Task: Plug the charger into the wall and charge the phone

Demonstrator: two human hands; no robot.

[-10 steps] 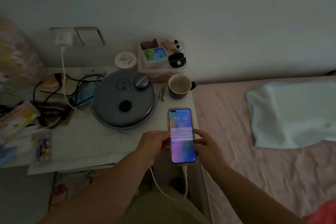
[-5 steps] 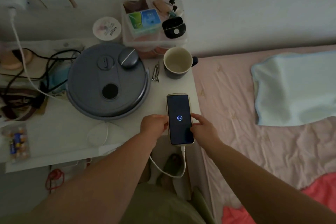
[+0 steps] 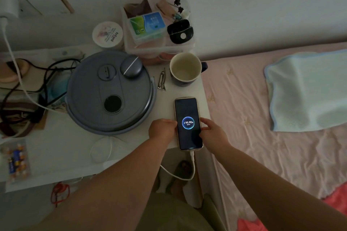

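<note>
Evidently light, rigid and glass-fronted, the phone point(image 3: 188, 123) lay on the tabletop point(image 3: 62, 142), both hands, left hand point(image 3: 163, 131) and right hand point(image 3: 212, 133), pinching its long edges, clear of the cable point(image 3: 185, 175).

A dim bedroom in a home. A bed with a pink sheet point(image 3: 262, 118) fills the view from 2 to 5 o'clock, a pale blue pillow point(image 3: 308, 90) lying on it at 3. Touching its edge stands a white bedside table point(image 3: 62, 148) from 9 to 12 o'clock, crowded with a mug point(image 3: 185, 68), a cream jar point(image 3: 107, 34), a clear organiser box point(image 3: 157, 30) and tangled cables point(image 3: 45, 73) against a plain wall point(image 3: 244, 2).
</note>
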